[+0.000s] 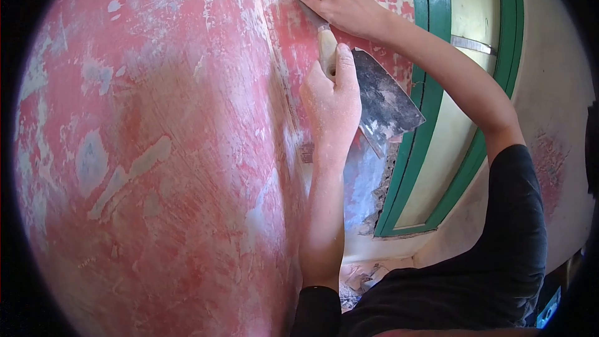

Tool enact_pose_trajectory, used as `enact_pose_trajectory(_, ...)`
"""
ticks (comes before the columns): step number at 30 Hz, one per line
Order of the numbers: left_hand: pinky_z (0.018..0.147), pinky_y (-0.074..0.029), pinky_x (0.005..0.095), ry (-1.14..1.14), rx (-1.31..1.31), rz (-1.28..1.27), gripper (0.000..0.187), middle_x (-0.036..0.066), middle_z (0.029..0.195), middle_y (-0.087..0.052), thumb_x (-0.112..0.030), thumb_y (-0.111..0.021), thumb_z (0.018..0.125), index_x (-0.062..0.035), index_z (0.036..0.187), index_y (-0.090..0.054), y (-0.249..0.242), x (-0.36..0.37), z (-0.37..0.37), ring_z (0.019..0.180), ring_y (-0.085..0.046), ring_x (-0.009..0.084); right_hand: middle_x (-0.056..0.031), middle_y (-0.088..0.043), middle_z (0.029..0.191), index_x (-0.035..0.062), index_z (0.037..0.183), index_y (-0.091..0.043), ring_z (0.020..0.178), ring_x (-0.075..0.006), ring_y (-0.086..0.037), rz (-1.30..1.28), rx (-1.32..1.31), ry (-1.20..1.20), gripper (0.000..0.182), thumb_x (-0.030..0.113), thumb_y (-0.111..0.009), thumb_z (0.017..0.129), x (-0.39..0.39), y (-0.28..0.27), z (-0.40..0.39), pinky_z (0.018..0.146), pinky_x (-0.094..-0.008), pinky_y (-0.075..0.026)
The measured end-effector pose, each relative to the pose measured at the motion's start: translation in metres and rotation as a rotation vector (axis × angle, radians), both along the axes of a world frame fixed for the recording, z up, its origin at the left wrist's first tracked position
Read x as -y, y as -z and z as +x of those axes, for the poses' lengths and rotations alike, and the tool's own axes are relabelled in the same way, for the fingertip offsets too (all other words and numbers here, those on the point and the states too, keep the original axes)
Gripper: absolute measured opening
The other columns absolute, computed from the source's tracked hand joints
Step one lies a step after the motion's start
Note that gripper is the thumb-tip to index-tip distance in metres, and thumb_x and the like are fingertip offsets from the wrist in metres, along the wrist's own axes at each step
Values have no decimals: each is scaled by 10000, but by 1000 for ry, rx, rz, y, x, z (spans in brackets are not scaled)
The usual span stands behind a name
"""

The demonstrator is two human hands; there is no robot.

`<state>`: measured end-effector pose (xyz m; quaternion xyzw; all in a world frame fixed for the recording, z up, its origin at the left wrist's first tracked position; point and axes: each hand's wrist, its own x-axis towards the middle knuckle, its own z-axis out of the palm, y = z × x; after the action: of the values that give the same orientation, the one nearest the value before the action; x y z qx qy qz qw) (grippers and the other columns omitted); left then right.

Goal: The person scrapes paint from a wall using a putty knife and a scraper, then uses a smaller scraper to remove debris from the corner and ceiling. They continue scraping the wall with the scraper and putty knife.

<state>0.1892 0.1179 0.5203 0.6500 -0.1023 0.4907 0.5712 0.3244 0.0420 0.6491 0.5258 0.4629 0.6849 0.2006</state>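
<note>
My left hand (pixel 331 97) is closed around the pale handle of a putty knife (pixel 326 45), thumb along its side. The knife's grey blade points up and left against the wall. Over the blade's upper end, my right hand (pixel 337 0) has its fingers curled, hiding part of it. A dark, flat plate (pixel 390 100) smeared with pale plaster juts out to the right from behind my left hand; how it is held is hidden. Behind both hands, the wall (pixel 296 62) has patchy red paint with pale bare spots.
A red, scuffed wall face (pixel 162 200) fills the left side, ending in a vertical corner beside my left forearm. Green frame (pixel 430 0) with pale panels stands at the right. Broken plaster (pixel 384 193) edges the frame. Debris (pixel 359 278) lies below.
</note>
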Motion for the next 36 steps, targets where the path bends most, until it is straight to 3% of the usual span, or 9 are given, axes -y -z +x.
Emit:
enact_pose_trajectory(2, 711, -533, 472, 1, 42, 18, 526, 283, 814, -694, -371, -594, 1013, 144, 930, -660, -2, -3, 3, 819, -718, 394, -38, -616, 910, 28, 938, -645, 940, -177, -639, 13, 38, -132, 170, 155, -605, 832, -3, -3, -1, 864, -311, -517)
enact_pose_trajectory(18, 712, -513, 475, -75, 107, -3, 575, 263, 782, -688, -428, -581, 1002, 132, 892, -657, -13, -12, 25, 776, -700, 388, -48, -631, 916, 35, 921, -646, 942, -194, -641, -35, -81, -159, 138, 129, -606, 828, -18, -21, -3, 846, -337, -522)
enact_pose_trajectory(20, 700, -509, 457, -27, 40, -45, 573, 232, 762, -690, -440, -568, 1005, 113, 886, -661, -21, -24, 23, 755, -704, 335, -57, -643, 929, 49, 861, -658, 950, -242, -612, -40, -88, -51, 246, 231, -701, 702, -33, -38, -4, 846, -349, -493)
enact_pose_trajectory(24, 704, -509, 455, 2, 272, -83, 542, 230, 755, -697, -422, -580, 1001, 103, 905, -675, -9, -8, 3, 752, -705, 344, -70, -623, 902, 51, 848, -644, 911, -231, -600, -49, -52, -36, 174, 194, -640, 750, -13, -14, -18, 825, -351, -484)
enact_pose_trajectory(25, 719, -510, 457, 11, 66, -21, 537, 253, 764, -693, -413, -584, 998, 107, 901, -676, -2, -11, -1, 779, -708, 362, -70, -623, 902, 51, 848, -644, 911, -231, -600, -52, -51, -42, 174, 194, -640, 750, -11, -10, -17, 825, -351, -484)
enact_pose_trajectory(29, 743, -512, 465, -144, 40, 21, 569, 268, 788, -692, -432, -572, 992, 123, 904, -664, -13, -13, 8, 802, -707, 379, -74, -619, 899, 47, 855, -642, 910, -234, -603, -21, -37, -53, 208, 186, -671, 702, -21, -22, -17, 827, -350, -483)
enact_pose_trajectory(31, 750, -512, 469, -53, 98, -23, 580, 273, 812, -694, -441, -570, 990, 126, 906, -661, -26, -27, 19, 813, -705, 385, -77, -622, 910, 46, 867, -646, 916, -228, -605, -7, -58, -64, 254, 194, -693, 666, -38, -40, -15, 826, -353, -484)
enact_pose_trajectory(34, 762, -513, 472, 29, 190, -31, 597, 290, 851, -692, -458, -568, 986, 127, 909, -658, -30, -38, 17, 826, -697, 405, -69, -613, 903, 46, 865, -641, 905, -223, -603, -45, -119, 133, 220, 199, -667, 709, -35, -42, -30, 808, -350, -483)
enact_pose_trajectory(36, 752, -514, 473, -13, 121, -16, 589, 299, 823, -683, -444, -570, 990, 134, 914, -654, -17, -28, 6, 813, -696, 419, -60, -620, 909, 37, 910, -643, 923, -212, -619, -24, -119, 39, 197, 168, -643, 762, -26, -22, -22, 826, -351, -500)
